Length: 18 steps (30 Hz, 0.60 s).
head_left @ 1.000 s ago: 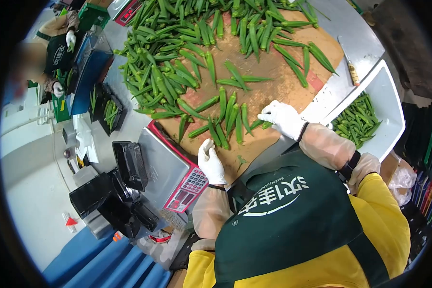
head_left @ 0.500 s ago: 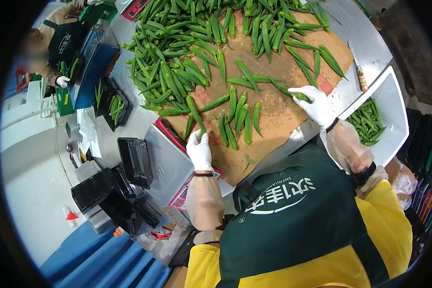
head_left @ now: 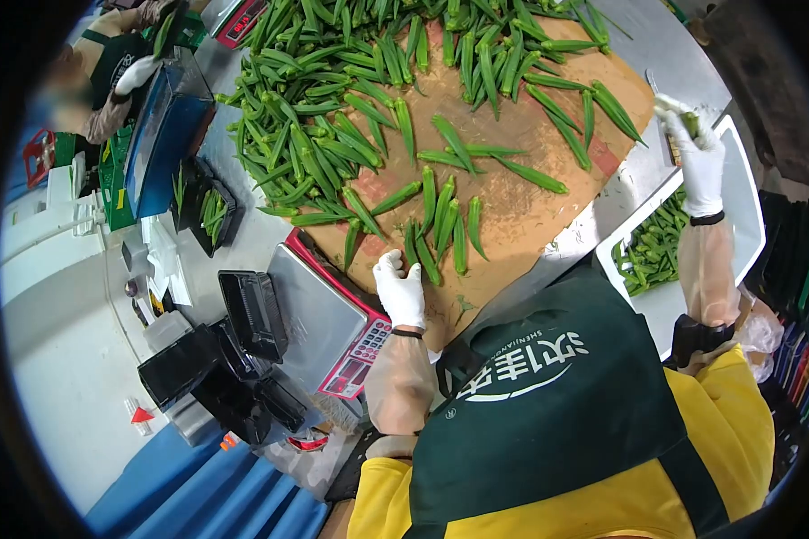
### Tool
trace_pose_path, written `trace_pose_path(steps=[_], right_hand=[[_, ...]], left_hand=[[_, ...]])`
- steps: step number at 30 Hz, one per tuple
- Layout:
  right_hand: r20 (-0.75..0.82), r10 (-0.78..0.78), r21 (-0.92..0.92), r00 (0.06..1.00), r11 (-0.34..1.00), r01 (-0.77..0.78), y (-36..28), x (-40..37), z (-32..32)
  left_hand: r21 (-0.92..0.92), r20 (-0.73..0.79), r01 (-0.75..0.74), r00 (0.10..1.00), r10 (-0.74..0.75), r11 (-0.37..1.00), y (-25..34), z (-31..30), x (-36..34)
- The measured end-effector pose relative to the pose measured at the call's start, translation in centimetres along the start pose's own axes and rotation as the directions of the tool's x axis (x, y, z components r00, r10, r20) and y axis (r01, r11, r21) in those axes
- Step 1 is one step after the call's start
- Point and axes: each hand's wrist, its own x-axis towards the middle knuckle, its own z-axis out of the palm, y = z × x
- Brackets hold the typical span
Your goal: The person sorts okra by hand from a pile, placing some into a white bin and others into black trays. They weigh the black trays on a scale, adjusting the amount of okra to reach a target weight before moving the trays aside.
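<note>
My left hand (head_left: 400,292), in a white glove, rests at the near edge of the brown board (head_left: 512,225), fingers loosely bent and apart, with nothing visible in them. Several loose okra pods (head_left: 447,216) lie just beyond it. Out to the right, my right hand (head_left: 699,166), also gloved, is raised over the table edge near the white tub (head_left: 753,225), closed on a short green piece that looks like okra. The knife (head_left: 651,81) lies beside that hand, partly hidden by it. A large okra pile (head_left: 306,144) covers the board's far left.
A scale (head_left: 319,292) stands left of the board, beside black plastic trays (head_left: 253,314). Okra fills part of the tub at right. Another scale (head_left: 241,20) is at the far left. A co-worker (head_left: 108,72) in a dark apron raises a gloved hand beside a blue bin (head_left: 166,126).
My right hand has moved right, from a pod on the board to above the tub's far edge. My left hand has left a pod and shifted slightly right and nearer me. The co-worker's hand has risen.
</note>
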Motion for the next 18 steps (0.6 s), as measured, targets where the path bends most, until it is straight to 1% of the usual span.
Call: trace_pose_path(steps=[1,2,3,4,6,7,8,9,12,13,15,17,18], right_hand=[[0.019,-0.004,-0.040,1.000,0.999,0.005,-0.1,-0.7,0.8],[0.085,0.027,0.032,0.996,0.999,-0.030,0.5,-1.2,1.6],[0.128,0.011,0.056,0.992,0.998,-0.018,1.2,-1.9,2.6],[0.173,-0.006,0.080,0.985,0.997,-0.008,1.8,-2.5,3.5],[0.313,0.074,0.102,0.947,0.989,-0.111,1.9,-3.7,5.2],[0.380,0.058,0.137,0.923,0.983,-0.119,2.6,-4.1,5.7],[0.391,0.066,0.135,0.918,0.982,-0.128,2.7,-4.9,6.5],[0.418,0.048,0.110,0.907,0.989,-0.103,2.4,-5.3,7.1],[0.498,0.040,0.007,0.866,0.999,-0.051,1.7,-6.0,8.5],[0.524,0.046,-0.031,0.850,0.999,-0.035,1.6,-6.2,8.9],[0.557,0.010,0.017,0.831,1.000,-0.023,1.7,-6.6,9.9],[0.592,-0.023,0.042,0.806,0.999,-0.003,1.8,-7.1,10.9],[0.633,0.040,0.042,0.773,0.995,-0.085,1.4,-7.4,11.4]], left_hand=[[0.028,0.013,0.035,0.999,-0.036,0.999,-0.9,0.1,0.3],[-0.155,0.104,0.145,0.986,-0.130,0.977,-1.7,0.0,0.7],[-0.321,0.211,0.264,0.956,-0.203,0.910,-2.1,-0.4,1.2],[-0.460,0.325,0.387,0.911,-0.253,0.799,-1.7,-0.9,1.3],[-0.591,0.440,0.485,0.863,-0.246,0.644,-0.7,-1.8,1.0],[-0.642,0.486,0.519,0.845,-0.225,0.565,-0.5,-2.0,0.9],[-0.682,0.530,0.553,0.825,-0.198,0.479,-0.3,-2.2,0.7],[-0.706,0.568,0.572,0.809,-0.149,0.416,0.0,-2.5,0.6],[-0.761,0.615,0.601,0.788,-0.024,0.246,1.7,-2.9,0.2],[-0.760,0.624,0.611,0.781,-0.013,0.221,2.0,-3.0,0.1],[-0.757,0.642,0.632,0.767,0.009,0.169,2.5,-3.1,0.0],[-0.757,0.639,0.625,0.769,0.012,0.189,3.0,-2.7,-0.1],[-0.757,0.638,0.623,0.770,0.015,0.199,3.4,-2.4,-0.2]])
